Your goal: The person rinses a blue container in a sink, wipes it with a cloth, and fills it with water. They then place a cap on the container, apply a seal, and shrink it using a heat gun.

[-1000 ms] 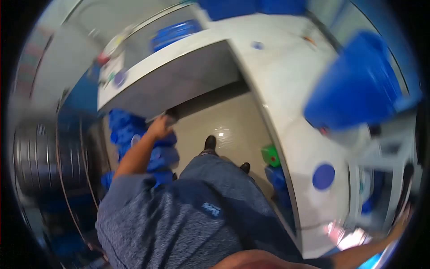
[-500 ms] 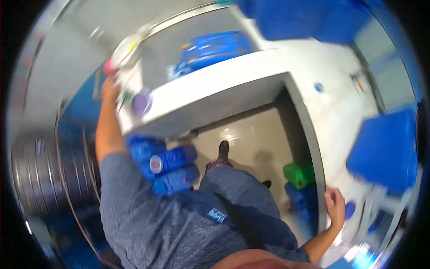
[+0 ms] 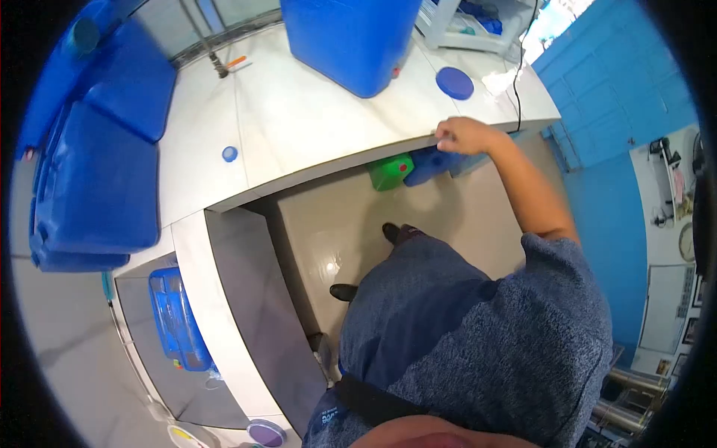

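My right hand [image 3: 467, 137] hovers by the front edge of the white tiled counter [image 3: 314, 127], fingers curled in and nothing visible in them. Just beyond it on the counter lies a round dark-blue lid [image 3: 454, 83]. A large blue container [image 3: 351, 45] stands on the counter to the left of that lid. Farther left lies a small blue cap [image 3: 229, 154]. Under the counter, below my hand, are a green jerrycan [image 3: 388, 173] and a blue jerrycan [image 3: 431, 164]. My left hand is out of view.
Several big blue jerrycans [image 3: 97, 179] stand at the left. A blue container [image 3: 177, 317] lies in the sink basin [image 3: 213, 399]. A purple-lidded tub [image 3: 267, 432] sits at the bottom edge. A white rack [image 3: 455, 33] and a dangling black cable [image 3: 517, 89] are at the back right.
My view has turned right, so the sink has shifted from the top to the lower left. My left hand, earlier beside a pink-and-white item near the sink, has left the view. My right hand remains curled.
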The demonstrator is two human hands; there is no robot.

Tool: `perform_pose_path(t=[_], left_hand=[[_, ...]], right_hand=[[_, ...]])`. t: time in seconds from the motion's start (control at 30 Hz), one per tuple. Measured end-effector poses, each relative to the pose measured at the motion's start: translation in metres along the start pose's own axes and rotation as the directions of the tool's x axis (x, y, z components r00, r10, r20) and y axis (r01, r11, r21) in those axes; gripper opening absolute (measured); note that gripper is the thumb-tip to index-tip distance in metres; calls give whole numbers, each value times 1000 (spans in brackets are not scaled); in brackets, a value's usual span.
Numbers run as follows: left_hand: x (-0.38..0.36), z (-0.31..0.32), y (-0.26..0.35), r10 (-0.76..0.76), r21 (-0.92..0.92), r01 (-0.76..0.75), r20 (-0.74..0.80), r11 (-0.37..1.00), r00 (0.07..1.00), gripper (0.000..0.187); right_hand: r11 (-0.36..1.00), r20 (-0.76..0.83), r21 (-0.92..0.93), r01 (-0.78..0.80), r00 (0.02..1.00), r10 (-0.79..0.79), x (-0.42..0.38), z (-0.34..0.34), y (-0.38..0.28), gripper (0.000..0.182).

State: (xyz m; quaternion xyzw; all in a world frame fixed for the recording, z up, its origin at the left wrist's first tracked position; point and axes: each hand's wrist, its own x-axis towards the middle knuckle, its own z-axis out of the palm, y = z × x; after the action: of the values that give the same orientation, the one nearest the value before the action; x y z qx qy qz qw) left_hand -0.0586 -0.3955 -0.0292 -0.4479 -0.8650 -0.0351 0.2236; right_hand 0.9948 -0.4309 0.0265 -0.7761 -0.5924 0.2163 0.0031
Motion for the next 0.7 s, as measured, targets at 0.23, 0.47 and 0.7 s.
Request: perform_pose_path(t=[0.23, 0.47, 0.7], left_hand=[[-31, -65, 128, 0, -169, -42, -237, 985, 971, 61], [-234, -213, 518, 461, -848, -189, 73, 495, 884, 52], [-394, -430, 789, 948, -924, 383, 136, 17, 287, 78]], right_hand=[[950, -364, 49, -310, 880, 306, 25, -8, 125, 55], [960, -481, 160, -229, 831, 279, 90, -1, 223, 88], [836, -565, 257, 484, 777, -276, 62, -80, 178, 70]])
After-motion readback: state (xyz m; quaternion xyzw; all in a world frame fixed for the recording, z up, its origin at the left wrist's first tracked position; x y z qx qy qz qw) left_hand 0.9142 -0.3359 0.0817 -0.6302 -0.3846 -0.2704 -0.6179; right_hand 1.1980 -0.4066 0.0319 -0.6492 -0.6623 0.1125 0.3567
